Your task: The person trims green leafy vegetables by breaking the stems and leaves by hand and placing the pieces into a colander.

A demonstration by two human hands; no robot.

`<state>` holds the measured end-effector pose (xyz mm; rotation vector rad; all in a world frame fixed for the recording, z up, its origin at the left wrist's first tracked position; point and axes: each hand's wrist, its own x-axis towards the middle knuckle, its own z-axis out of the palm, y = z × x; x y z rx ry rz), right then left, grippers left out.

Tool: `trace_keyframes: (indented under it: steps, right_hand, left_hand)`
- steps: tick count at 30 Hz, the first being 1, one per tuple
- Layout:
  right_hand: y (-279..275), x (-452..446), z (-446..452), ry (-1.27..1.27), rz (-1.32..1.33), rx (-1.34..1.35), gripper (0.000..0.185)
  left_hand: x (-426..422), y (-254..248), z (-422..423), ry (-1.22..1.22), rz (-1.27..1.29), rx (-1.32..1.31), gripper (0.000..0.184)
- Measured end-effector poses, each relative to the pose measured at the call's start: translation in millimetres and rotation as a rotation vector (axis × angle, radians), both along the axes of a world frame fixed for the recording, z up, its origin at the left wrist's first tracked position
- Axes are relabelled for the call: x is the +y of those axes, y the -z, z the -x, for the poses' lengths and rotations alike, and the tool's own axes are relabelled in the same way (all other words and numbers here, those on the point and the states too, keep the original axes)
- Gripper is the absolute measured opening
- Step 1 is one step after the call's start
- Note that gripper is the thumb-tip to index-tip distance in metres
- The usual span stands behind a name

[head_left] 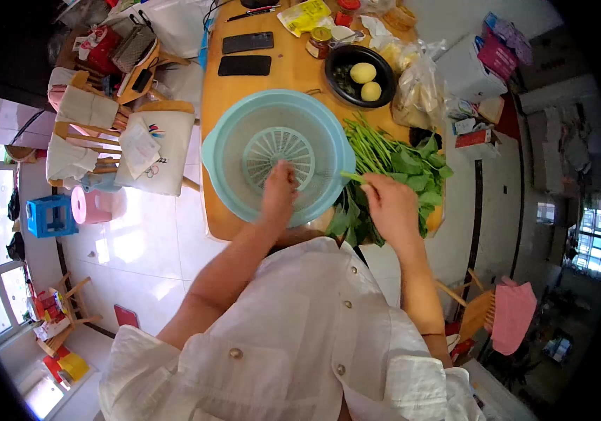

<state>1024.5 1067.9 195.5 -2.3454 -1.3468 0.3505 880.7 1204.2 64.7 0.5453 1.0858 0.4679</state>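
Stem [351,177] pinched in right hand [393,203], beside greens [409,163], right of centre; left hand [281,193] curled over basin [214,133], grip unclear. Seemingly single-stem handling; next move calls for steady right pinch.

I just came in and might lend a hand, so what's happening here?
A person is handling greens at a table. The right hand pinches a stem near the colander's rim. The left hand is over the colander, its fingers curled; whether it holds anything is unclear. Most greens lie beside the colander.
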Motion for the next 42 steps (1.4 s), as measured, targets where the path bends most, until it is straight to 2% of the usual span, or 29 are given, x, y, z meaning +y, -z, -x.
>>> trace_keyframes:
  steps: [1,3,5,7,8,9,11,16,18,19,20,22,25,27,30,33,37,39,40,42]
  right_hand:
    - [1,-2,-4,0.0,-0.003,0.0,0.017]
    - [2,-13,-12,0.078,-0.065,0.053,0.018]
    - [4,-18,-20,0.106,-0.097,0.097,0.02]
    - [7,-19,-26,0.211,-0.038,0.29,0.023]
    - [11,-19,-25,0.153,-0.198,0.249,0.026]
    - [10,-21,-24,0.156,-0.198,0.251,0.026]
    - [2,-22,-23,0.226,-0.07,0.337,0.026]
    - [12,-27,-24,0.205,-0.142,0.359,0.026]
    - [15,-27,-23,0.199,-0.173,0.359,0.026]
    - [15,-24,-21,0.171,-0.183,0.337,0.027]
    - [16,-21,-19,0.145,-0.193,0.312,0.028]
    - [14,-12,-14,0.122,-0.142,0.363,0.028]
    - [17,3,-6,0.103,-0.126,0.492,0.032]
    - [11,10,-2,0.078,-0.054,0.466,0.029]
    - [21,12,-2,0.044,-0.206,0.609,0.023]
    - [15,14,3,0.043,-0.18,0.579,0.019]
    - [18,17,10,0.053,-0.213,0.625,0.019]
    - [16,18,17,0.058,-0.133,0.482,0.016]
    - [18,19,21,0.057,-0.132,0.482,0.016]
    - [24,20,27,-0.239,-0.329,0.048,0.013]
  left_hand:
    - [9,3,8,0.0,-0.003,0.0,0.03]
    - [22,2,23,0.325,-0.167,-0.035,0.027]
    - [29,6,25,0.363,-0.209,-0.019,0.027]
    - [37,10,22,0.398,-0.264,0.0,0.028]
    - [38,11,23,0.39,-0.194,-0.055,0.028]
    - [38,11,24,0.381,-0.125,-0.11,0.029]
    - [42,12,25,0.396,-0.145,-0.089,0.03]
    - [50,9,29,0.496,-0.258,-0.104,0.033]
    - [53,-9,26,0.489,-0.033,-0.189,0.037]
    - [51,-17,25,0.49,-0.034,-0.186,0.037]
    - [48,-26,23,0.659,-0.244,-0.273,0.039]
    - [38,-40,18,0.83,-0.458,-0.36,0.04]
    - [22,-53,6,0.916,-0.476,-0.442,0.041]
    - [17,-58,2,0.78,0.15,-0.562,0.039]
    - [21,-70,0,0.826,0.122,-0.505,0.036]
    - [17,-75,4,0.833,0.03,-0.46,0.028]
    - [15,-68,5,0.843,0.002,-0.457,0.029]
    - [11,-67,4,0.687,0.053,-0.329,0.028]
    - [10,-66,4,0.686,0.053,-0.33,0.028]
    - [8,-63,3,0.55,0.202,-0.299,0.027]
